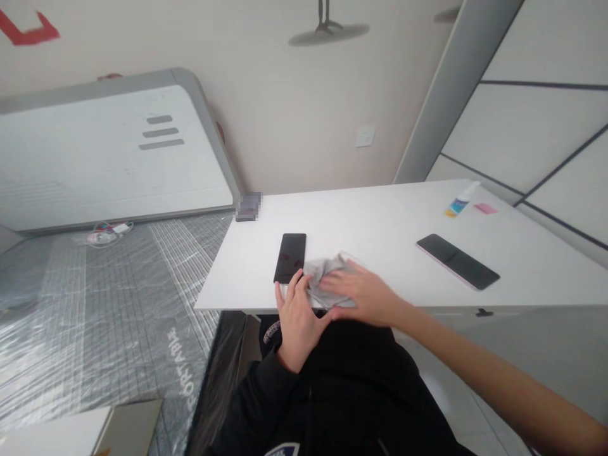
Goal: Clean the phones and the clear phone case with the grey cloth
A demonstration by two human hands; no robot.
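Observation:
A crumpled grey cloth [317, 269] lies near the front edge of the white table. My right hand [368, 294] presses down on it from the right, with the cloth gathered between thumb and fingers. A pale edge shows behind the cloth; what lies beneath is hidden. My left hand [300, 316] is open at the table's front edge, fingers spread, its fingertips beside the cloth. Just beyond those fingertips a black phone [291, 256] lies screen up.
Another phone [458, 261] rests screen up on the right of the table [370, 218]. Behind it are a white, blue and yellow tube [460, 204] and a pink slip [485, 208]. A blurred dark object [248, 207] sits at the back left corner. Left stands a plastic-covered mattress [118, 316].

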